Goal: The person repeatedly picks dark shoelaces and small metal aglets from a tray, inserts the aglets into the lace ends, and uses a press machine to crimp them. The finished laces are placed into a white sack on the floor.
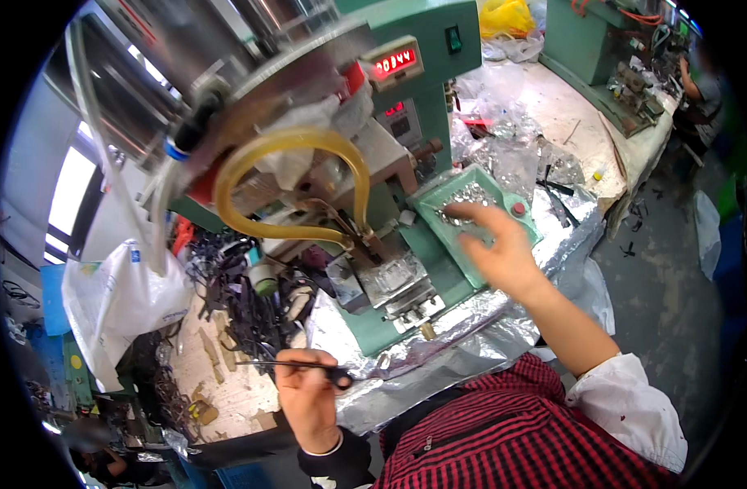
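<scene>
The right hand (500,248) reaches with spread fingers into the tray (439,224) at two o'clock, while the left hand (308,395) pinches tweezers (296,367) ready at seven o'clock.

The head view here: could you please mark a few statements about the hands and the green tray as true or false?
1. The right hand reaches over the green tray. True.
2. The left hand is empty. False: it holds a thin dark tool.
3. The tray holds small shiny pieces. True.
4. The curved hose on the machine is blue. False: it is yellowish.
</scene>
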Action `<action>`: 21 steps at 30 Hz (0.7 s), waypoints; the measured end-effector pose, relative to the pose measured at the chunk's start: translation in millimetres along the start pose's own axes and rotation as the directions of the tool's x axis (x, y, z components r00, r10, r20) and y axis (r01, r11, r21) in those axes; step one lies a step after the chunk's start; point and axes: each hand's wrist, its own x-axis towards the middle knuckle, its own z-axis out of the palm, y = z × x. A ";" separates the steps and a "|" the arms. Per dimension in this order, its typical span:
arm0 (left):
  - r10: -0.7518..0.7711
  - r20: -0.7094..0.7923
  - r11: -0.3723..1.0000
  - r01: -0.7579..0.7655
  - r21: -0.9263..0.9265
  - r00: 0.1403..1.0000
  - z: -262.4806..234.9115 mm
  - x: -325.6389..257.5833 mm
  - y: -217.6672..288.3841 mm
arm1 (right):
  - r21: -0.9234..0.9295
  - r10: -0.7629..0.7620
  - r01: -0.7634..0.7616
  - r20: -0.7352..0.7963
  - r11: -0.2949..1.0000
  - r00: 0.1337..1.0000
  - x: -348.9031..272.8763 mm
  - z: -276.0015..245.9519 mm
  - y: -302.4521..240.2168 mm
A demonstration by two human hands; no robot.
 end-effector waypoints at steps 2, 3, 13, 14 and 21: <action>-0.043 -0.123 0.999 0.039 -0.032 0.992 -18.6 -4.3 -7.0 | -0.209 0.106 -0.140 -0.167 0.968 0.980 -15.2 -19.3 28.4; -0.012 -0.099 1.000 0.011 -0.010 0.995 -22.8 -6.1 -9.7 | -0.342 0.199 -0.258 -0.199 0.903 0.960 -23.5 -27.6 40.0; 0.578 0.672 -0.071 -0.791 0.607 0.464 70.3 35.7 -31.7 | -0.593 0.042 -0.077 -0.074 0.802 0.996 -19.6 11.3 65.4; 0.569 0.687 -0.107 -0.788 0.607 0.452 75.4 40.0 -35.3 | -0.609 0.047 -0.082 -0.073 0.789 0.996 -19.1 12.7 64.2; 0.572 0.741 -0.154 -0.841 0.519 0.352 75.3 53.2 -45.0 | -0.325 0.051 -0.100 -0.156 0.941 0.986 -3.3 -5.8 68.4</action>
